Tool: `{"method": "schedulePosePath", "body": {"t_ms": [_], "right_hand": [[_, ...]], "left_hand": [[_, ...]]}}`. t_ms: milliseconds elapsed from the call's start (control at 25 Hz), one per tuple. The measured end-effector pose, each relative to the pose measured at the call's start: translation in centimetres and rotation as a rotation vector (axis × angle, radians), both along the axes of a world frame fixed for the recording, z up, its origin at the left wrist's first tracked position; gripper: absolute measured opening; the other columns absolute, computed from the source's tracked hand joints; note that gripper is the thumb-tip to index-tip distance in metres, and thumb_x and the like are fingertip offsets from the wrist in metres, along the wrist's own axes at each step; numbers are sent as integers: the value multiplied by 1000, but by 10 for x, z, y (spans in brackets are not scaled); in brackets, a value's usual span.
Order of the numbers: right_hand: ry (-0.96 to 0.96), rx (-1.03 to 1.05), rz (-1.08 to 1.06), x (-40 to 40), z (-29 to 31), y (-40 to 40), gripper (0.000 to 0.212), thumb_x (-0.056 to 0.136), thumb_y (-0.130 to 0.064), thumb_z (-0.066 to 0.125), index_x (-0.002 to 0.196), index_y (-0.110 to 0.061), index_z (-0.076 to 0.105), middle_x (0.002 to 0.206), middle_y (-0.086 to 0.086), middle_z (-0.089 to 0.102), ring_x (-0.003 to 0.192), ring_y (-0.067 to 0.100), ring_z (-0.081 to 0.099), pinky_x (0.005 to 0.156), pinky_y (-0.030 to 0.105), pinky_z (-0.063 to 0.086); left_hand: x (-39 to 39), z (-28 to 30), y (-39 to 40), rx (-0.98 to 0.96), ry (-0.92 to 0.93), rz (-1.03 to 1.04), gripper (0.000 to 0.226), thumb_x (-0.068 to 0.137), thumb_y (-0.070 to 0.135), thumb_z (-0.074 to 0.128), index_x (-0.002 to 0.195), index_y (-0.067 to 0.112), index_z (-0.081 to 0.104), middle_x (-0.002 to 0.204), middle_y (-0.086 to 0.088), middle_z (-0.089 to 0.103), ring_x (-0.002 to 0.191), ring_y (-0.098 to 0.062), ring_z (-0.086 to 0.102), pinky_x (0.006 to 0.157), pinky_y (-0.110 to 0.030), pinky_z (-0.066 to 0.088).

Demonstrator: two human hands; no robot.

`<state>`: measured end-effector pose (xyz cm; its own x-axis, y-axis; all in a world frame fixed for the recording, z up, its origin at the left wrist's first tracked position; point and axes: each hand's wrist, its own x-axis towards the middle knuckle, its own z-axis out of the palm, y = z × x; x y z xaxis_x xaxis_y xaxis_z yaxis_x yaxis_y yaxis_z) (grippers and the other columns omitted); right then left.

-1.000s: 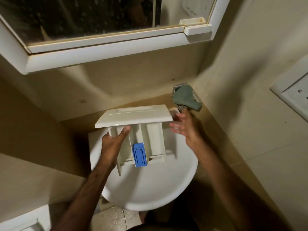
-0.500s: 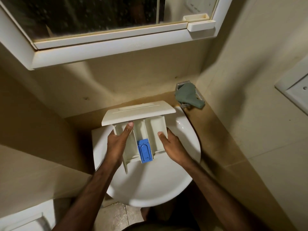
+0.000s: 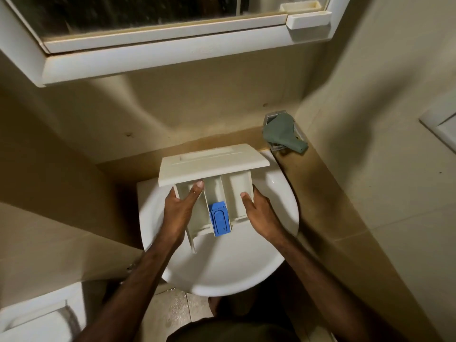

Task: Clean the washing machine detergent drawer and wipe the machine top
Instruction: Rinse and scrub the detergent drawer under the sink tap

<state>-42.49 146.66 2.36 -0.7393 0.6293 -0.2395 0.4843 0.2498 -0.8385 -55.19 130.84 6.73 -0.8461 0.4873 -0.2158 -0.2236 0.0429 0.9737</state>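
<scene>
One cream plastic detergent drawer (image 3: 214, 183) with a flat front panel is held over the round white ceramic basin (image 3: 276, 233), its panel toward twelve o'clock and its open end toward six. The left hand (image 3: 179, 208) grips the drawer's nine-o'clock wall, thumb outside and fingers laid into the compartment. The right hand (image 3: 259, 213) clasps the three-o'clock wall, thumb over the rim. The two hands stand apart, one on each side. Three compartments can be counted, the middle one carrying a single blue plastic siphon cap (image 3: 220, 219). The basin's rim is free at six o'clock; beige walls close in at nine and three. At two o'clock one crumpled green cloth (image 3: 283, 134) lies on the brown ledge (image 3: 313, 174). No readable writing shows.
</scene>
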Motion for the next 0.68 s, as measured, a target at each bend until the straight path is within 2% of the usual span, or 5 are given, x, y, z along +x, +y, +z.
{"method": "schedulePosePath", "body": {"t_ms": [120, 240, 360, 440, 680], "right_hand": [[103, 19, -17, -5, 19, 5, 40, 112, -30, 43, 148, -14, 50, 136, 1, 66, 127, 19, 61, 110, 35, 47], [119, 14, -45, 0, 26, 3, 37, 113, -30, 43, 144, -12, 51, 122, -7, 64, 113, 8, 59, 97, 21, 41], [10, -8, -14, 11, 4, -7, 33, 113, -26, 42, 139, -9, 53, 119, 0, 66, 117, 21, 64, 94, 23, 41], [-25, -26, 2, 11, 0, -8, 34, 113, -25, 43, 141, -9, 53, 124, 5, 68, 121, 27, 64, 96, 26, 43], [136, 59, -86, 2, 30, 1, 44, 112, -33, 43, 149, -9, 48, 128, 3, 65, 117, 13, 59, 104, 28, 44]], "left_hand": [[-10, 15, 5, 32, 53, 14, 26, 94, 26, 74, 120, 25, 70, 113, 10, 78, 112, -9, 72, 102, -31, 55], [-13, 13, 5, 50, 55, 9, 27, 94, 19, 74, 119, 25, 69, 111, 11, 78, 111, -9, 72, 94, -25, 56], [0, -2, -1, -13, 10, -4, 30, 92, 28, 77, 121, 23, 70, 116, 7, 78, 114, -11, 71, 109, -42, 51], [5, -3, -3, -20, 0, -1, 31, 92, 30, 77, 122, 22, 71, 116, 6, 78, 113, -11, 71, 111, -46, 50], [-7, 24, 1, 48, 110, 22, 26, 91, 16, 77, 112, 29, 69, 110, 15, 78, 112, -9, 71, 102, -30, 55]]}}
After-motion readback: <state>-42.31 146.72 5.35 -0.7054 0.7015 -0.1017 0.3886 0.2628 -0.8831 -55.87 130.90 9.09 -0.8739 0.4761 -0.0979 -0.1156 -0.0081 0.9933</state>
